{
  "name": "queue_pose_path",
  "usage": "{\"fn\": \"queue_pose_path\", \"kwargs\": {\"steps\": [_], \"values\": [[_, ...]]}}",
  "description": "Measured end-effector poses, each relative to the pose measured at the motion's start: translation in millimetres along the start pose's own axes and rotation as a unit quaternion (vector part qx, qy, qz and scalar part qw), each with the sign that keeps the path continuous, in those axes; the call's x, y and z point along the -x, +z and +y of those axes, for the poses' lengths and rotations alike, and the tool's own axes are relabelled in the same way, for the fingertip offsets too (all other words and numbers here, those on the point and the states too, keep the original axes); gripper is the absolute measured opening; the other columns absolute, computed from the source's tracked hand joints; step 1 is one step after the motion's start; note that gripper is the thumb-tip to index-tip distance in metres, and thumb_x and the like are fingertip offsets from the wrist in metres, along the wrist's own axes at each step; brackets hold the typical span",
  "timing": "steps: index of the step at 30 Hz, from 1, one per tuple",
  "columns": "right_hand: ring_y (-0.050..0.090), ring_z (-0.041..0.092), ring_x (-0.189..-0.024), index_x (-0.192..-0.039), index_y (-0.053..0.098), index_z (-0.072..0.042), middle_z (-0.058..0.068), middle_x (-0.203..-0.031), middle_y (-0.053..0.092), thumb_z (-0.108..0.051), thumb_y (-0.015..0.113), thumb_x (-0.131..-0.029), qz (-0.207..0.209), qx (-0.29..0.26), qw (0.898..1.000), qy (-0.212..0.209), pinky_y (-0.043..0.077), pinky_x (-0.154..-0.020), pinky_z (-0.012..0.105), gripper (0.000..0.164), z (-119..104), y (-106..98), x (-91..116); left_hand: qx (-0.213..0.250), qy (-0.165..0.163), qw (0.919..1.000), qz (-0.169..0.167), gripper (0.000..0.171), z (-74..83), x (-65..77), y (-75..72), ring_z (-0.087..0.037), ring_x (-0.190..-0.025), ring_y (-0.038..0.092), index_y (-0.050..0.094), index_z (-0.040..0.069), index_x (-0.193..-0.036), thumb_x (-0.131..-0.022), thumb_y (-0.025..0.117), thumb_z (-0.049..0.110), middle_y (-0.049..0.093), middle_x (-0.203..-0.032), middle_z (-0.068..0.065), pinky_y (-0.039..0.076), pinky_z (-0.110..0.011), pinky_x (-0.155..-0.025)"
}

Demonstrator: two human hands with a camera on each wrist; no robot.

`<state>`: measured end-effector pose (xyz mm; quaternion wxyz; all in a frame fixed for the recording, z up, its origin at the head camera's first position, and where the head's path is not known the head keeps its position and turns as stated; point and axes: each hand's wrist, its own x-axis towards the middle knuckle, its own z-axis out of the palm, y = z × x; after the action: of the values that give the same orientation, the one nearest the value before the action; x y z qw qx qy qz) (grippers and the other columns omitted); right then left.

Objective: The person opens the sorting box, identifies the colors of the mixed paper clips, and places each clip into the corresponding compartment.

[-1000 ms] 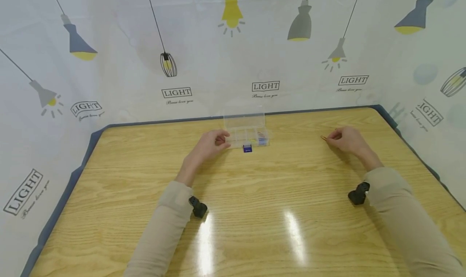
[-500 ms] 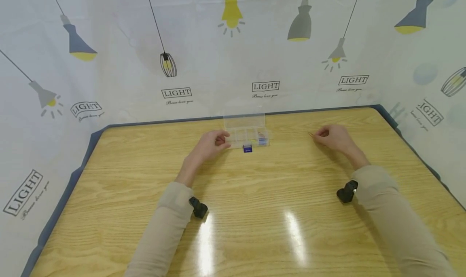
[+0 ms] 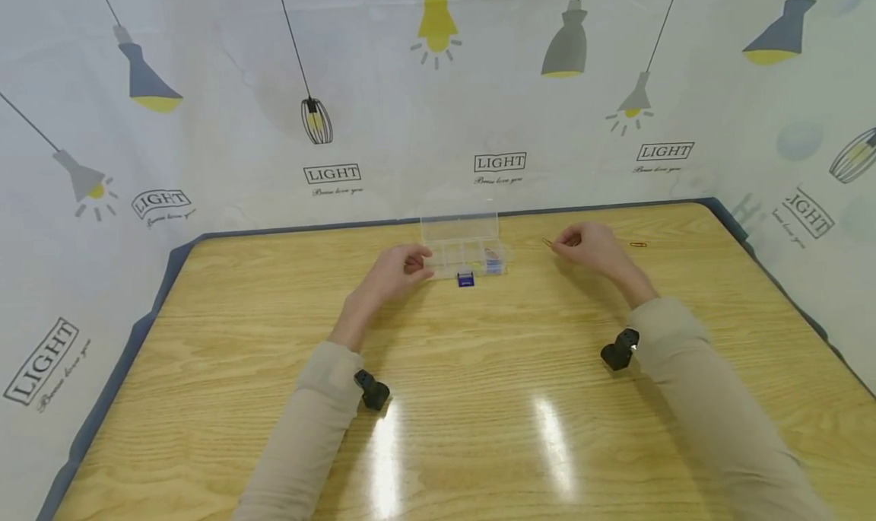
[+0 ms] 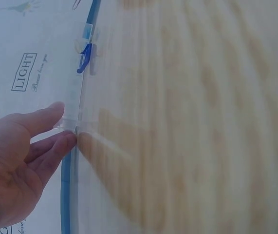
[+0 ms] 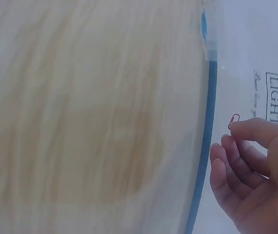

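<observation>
A clear plastic compartment box (image 3: 454, 255) stands near the table's far edge, its transparent lid (image 3: 459, 227) raised at the back. My left hand (image 3: 393, 274) holds the box's left end between thumb and fingers. To the right of the box, apart from it, my right hand (image 3: 590, 247) pinches a small paper clip (image 3: 547, 243) by thumb and fingertip. The clip's loop (image 5: 235, 117) looks reddish in the right wrist view. Another orange paper clip (image 3: 638, 244) lies on the table right of that hand. Small blue items (image 3: 493, 265) sit in the box's right compartment.
A dark blue latch (image 3: 465, 280) sticks out at the front of the box. The wooden table (image 3: 472, 369) ends at a blue edge against a white cloth (image 3: 383, 87) printed with lamps. A black camera (image 3: 619, 350) sits on each wrist.
My right hand has moved left toward the box with the pinched paper clip. The clip lying on the table has come into view behind it. My left hand and the box have stayed put.
</observation>
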<state>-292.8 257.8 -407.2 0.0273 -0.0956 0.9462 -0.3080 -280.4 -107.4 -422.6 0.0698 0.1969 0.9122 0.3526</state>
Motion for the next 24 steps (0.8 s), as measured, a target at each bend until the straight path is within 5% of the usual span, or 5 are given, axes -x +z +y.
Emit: {"fn": "queue_pose_path", "kwargs": {"steps": [15,24], "values": [[0.059,0.015,-0.071,-0.094,0.072,0.002,0.010,-0.085,0.070,-0.018,0.067,-0.095,-0.002,-0.016,0.999,-0.041,0.047,-0.062,0.025,0.020,-42,25,-31,0.000,-0.001,1.0000,-0.001,0.038,-1.1,-0.9,-0.3,-0.029,-0.110,0.063,0.061,-0.002,-0.132,-0.099,0.068,0.014,0.066,-0.120,-0.018,0.053,-0.038,-0.098],[0.062,0.021,-0.075,-0.095,0.072,0.003,0.013,-0.088,0.070,-0.018,0.067,-0.096,-0.023,-0.018,0.998,-0.052,0.049,-0.064,0.027,0.022,-64,36,-38,-0.002,0.004,1.0000,0.001,0.037,-2.9,-1.4,0.5,-0.029,-0.110,0.064,0.061,-0.002,-0.132,-0.099,0.068,0.015,0.066,-0.120,-0.017,0.053,-0.038,-0.097]]}}
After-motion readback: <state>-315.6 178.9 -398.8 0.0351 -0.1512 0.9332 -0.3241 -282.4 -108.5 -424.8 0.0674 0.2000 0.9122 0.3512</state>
